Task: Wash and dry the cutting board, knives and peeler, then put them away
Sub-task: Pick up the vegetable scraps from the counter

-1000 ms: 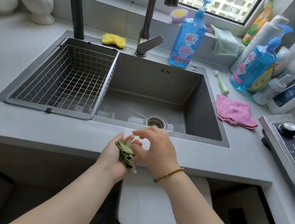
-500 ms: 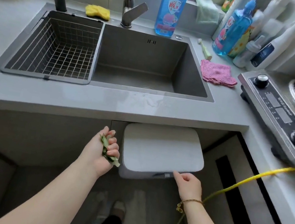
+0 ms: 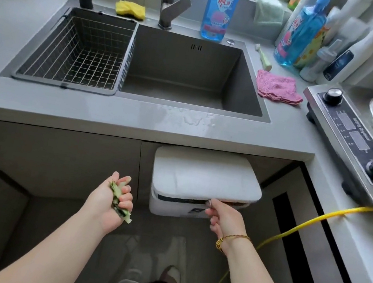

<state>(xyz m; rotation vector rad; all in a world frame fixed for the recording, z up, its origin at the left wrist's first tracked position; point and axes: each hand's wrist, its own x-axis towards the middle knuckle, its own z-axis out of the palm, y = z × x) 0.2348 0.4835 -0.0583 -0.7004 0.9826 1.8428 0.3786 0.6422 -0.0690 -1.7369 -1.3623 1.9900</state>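
My left hand [image 3: 113,199] is below the counter edge, palm up, fingers curled round a bunch of green vegetable peels [image 3: 117,200]. My right hand [image 3: 223,219] reaches to the front edge of the white bin lid [image 3: 204,177], fingers at the lid's lip, and the lid stands slightly raised above the white bin [image 3: 176,205] hung on the cabinet door. The sink [image 3: 183,71] holds nothing I can see. No cutting board, knife or peeler is in view.
A wire basket [image 3: 79,52] fills the sink's left part. Yellow sponge [image 3: 130,9], blue soap bottle [image 3: 217,9], pink cloth [image 3: 278,90] and a small brush [image 3: 262,57] lie round the sink. An induction cooker [image 3: 355,136] stands right; a yellow cable [image 3: 295,225] hangs beside it.
Both hands dropped from the counter edge to below it. The right hand left the peels, reached the bin lid's front edge and has lifted it slightly. The left keeps the peels.
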